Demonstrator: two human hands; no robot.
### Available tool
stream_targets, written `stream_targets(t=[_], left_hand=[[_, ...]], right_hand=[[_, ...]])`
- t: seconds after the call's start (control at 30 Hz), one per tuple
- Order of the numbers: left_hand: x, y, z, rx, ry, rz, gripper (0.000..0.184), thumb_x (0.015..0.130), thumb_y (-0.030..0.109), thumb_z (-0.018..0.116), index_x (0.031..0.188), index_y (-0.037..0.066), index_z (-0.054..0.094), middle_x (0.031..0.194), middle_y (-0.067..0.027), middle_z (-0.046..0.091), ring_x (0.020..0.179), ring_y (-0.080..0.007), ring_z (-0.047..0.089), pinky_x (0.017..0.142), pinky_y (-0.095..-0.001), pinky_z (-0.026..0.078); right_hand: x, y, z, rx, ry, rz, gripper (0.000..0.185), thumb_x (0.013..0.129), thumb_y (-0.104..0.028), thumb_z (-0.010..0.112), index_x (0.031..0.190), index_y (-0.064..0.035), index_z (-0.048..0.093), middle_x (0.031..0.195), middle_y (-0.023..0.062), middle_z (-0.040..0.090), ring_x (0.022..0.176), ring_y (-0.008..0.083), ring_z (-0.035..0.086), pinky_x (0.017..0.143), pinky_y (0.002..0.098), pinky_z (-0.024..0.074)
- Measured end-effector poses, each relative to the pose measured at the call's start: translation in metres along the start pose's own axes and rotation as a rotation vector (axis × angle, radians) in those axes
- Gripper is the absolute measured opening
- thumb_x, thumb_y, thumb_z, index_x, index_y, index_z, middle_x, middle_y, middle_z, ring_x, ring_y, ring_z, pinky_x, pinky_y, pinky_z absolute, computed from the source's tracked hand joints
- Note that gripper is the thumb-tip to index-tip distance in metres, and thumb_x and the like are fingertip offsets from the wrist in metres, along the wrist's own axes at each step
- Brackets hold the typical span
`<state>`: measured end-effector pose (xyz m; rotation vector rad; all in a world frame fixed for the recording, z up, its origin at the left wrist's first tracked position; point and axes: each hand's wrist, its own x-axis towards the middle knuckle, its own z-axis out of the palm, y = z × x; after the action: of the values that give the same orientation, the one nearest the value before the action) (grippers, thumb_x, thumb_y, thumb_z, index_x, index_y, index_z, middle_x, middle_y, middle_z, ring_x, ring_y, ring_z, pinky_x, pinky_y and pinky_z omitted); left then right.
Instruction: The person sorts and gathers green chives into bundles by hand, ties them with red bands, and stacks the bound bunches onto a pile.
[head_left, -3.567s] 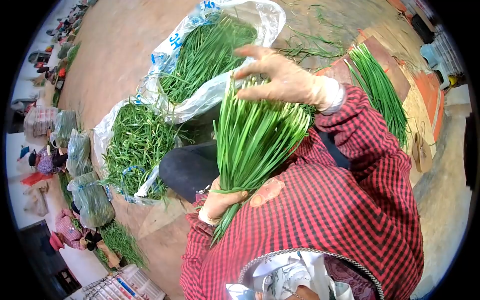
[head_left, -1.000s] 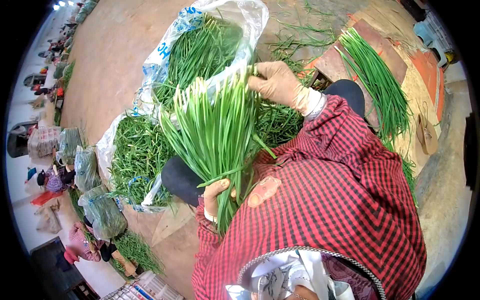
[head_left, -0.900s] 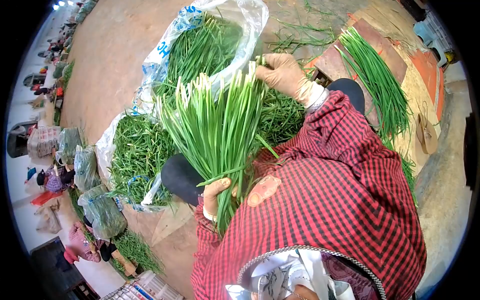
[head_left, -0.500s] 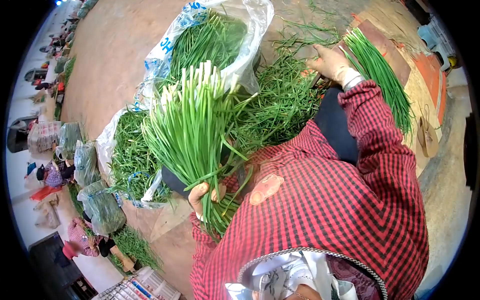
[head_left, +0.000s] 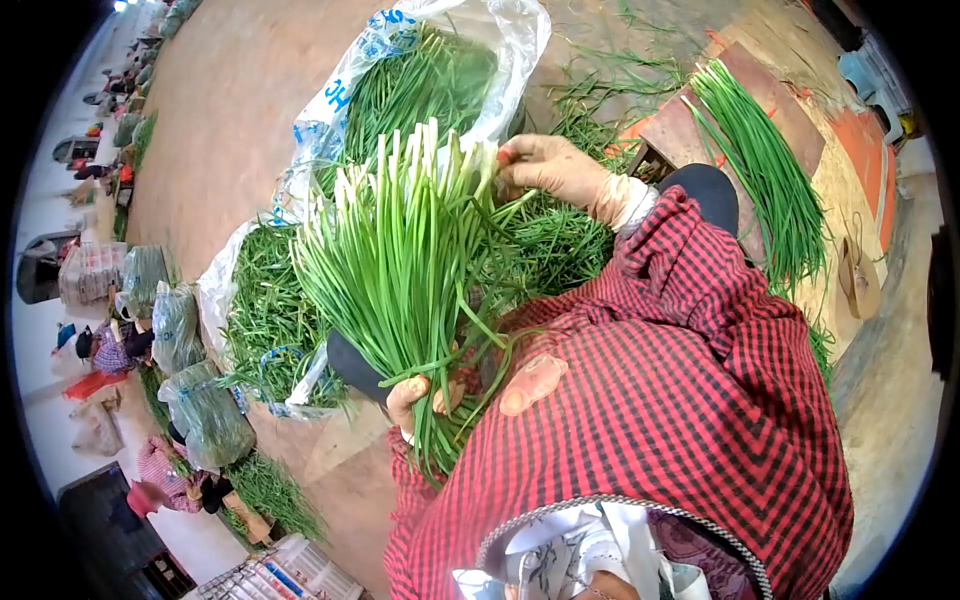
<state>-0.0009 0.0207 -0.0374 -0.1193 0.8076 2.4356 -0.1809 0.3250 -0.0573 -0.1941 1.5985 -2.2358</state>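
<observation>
A fanned bunch of green stalks (head_left: 395,260) with pale cut ends stands upright in front of me. My left hand (head_left: 412,398), gloved, is wrapped round its lower part, and loose leaves droop below the fist. At the upper right edge of the bunch is my right hand (head_left: 560,172), also gloved. Its fingertips are pinched together at the pale ends; what they hold, if anything, is too small to make out. Beneath that hand lies a heap of loose green leaves (head_left: 560,240).
An open plastic bag (head_left: 515,60) of green stalks stands ahead, with another bag (head_left: 215,290) of cut leaves nearer left. A laid-out bundle (head_left: 765,165) rests on a board (head_left: 800,135) at right. Filled bags (head_left: 205,415) and a co-worker (head_left: 165,470) are at far left.
Over the last half second my right hand has come back left from beside the board to the bunch, its fingers closing. My left hand keeps its hold, moved slightly right.
</observation>
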Motion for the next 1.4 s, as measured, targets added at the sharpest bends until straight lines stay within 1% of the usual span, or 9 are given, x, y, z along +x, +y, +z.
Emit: stream_targets(t=[0.17,0.27,0.57,0.9,1.1,1.17,1.23,1.37,1.4], left_hand=[[0.003,-0.002,-0.004,-0.031,-0.003,0.003,0.067,0.081,0.024,0.059,0.132,-0.015,0.04,0.065,-0.0056,0.056,0.05,-0.0106,0.044,0.048,-0.0257,0.031],[0.006,-0.003,0.008,0.015,0.119,0.016,0.062,0.08,0.021,0.059,0.129,-0.015,0.043,0.067,-0.008,0.058,0.05,-0.0118,0.046,0.047,-0.0258,0.034],[0.004,-0.015,0.007,-0.002,0.253,-0.021,0.04,0.081,0.017,0.061,0.111,-0.009,0.056,0.07,-0.0123,0.06,0.053,-0.0155,0.051,0.05,-0.0273,0.041],[0.014,-0.015,0.024,0.168,0.281,-0.038,0.04,0.081,0.019,0.06,0.108,-0.011,0.058,0.073,-0.0087,0.06,0.059,-0.0129,0.052,0.055,-0.0251,0.042],[0.018,-0.01,0.022,0.146,0.269,-0.022,0.042,0.081,0.018,0.061,0.112,-0.01,0.057,0.069,-0.0081,0.059,0.055,-0.0134,0.051,0.052,-0.025,0.042],[0.02,-0.002,0.031,0.228,0.341,0.022,0.028,0.082,0.019,0.062,0.098,-0.005,0.059,0.064,-0.0067,0.055,0.052,-0.0132,0.047,0.049,-0.0268,0.034],[0.026,0.005,0.037,0.227,0.344,0.076,0.026,0.082,0.018,0.062,0.096,-0.004,0.06,0.064,-0.0061,0.056,0.052,-0.0127,0.047,0.048,-0.0268,0.034],[0.055,0.01,0.076,0.312,0.342,0.058,0.022,0.082,0.016,0.062,0.095,-0.002,0.06,0.069,-0.0056,0.059,0.055,-0.0128,0.05,0.052,-0.0253,0.039],[0.063,0.007,0.08,0.271,0.309,0.011,0.022,0.083,0.014,0.062,0.097,-0.002,0.06,0.072,-0.0059,0.06,0.057,-0.0131,0.052,0.053,-0.0255,0.041]], right_hand=[[-0.016,-0.036,-0.004,0.101,0.017,0.089,0.033,0.096,-0.029,0.055,0.116,-0.0025,0.057,0.08,0.0016,0.063,0.07,0.0101,0.06,0.071,0.0252,0.0525],[-0.021,-0.042,0.025,-0.312,-0.016,0.188,0.059,0.09,-0.05,0.062,0.121,0.0004,0.052,0.077,0.0043,0.063,0.063,0.0105,0.06,0.057,0.0248,0.0522],[-0.013,-0.022,0.037,-0.243,0.024,0.272,0.024,0.09,-0.014,0.052,0.103,0.0031,0.061,0.077,0.0089,0.067,0.063,0.0165,0.066,0.057,0.0288,0.0548],[-0.011,-0.01,0.023,-0.367,0.129,0.141,0.025,0.088,-0.013,0.059,0.106,0.0046,0.062,0.074,0.0101,0.066,0.06,0.0181,0.066,0.055,0.03,0.054],[-0.015,-0.017,0.018,-0.094,0.198,0.113,0.027,0.089,-0.015,0.06,0.111,0.0001,0.061,0.08,0.0035,0.063,0.064,0.0108,0.058,0.057,0.0245,0.0454],[-0.015,-0.02,-0.007,-0.429,0.142,0.09,0.046,0.095,-0.042,0.053,0.111,0.0014,0.059,0.086,0.005,0.066,0.074,0.0127,0.064,0.068,0.0262,0.0509],[-0.022,-0.012,-0.017,-0.194,-0.002,0.358,0.056,0.095,-0.053,0.052,0.106,0.0005,0.063,0.087,0.0102,0.07,0.082,0.0199,0.067,0.075,0.0293,0.0522],[-0.041,0.014,0.01,0.103,-0.492,0.316,0.075,0.088,-0.064,0.053,0.129,-0.0006,0.055,0.121,0.0148,0.064,0.116,0.0251,0.058,0.104,0.0387,0.0413],[-0.043,0.015,0.018,0.189,-0.45,0.287,0.079,0.087,-0.064,0.054,0.135,-0.0016,0.049,0.132,0.0138,0.057,0.12,0.0256,0.055,0.107,0.0411,0.0388]])
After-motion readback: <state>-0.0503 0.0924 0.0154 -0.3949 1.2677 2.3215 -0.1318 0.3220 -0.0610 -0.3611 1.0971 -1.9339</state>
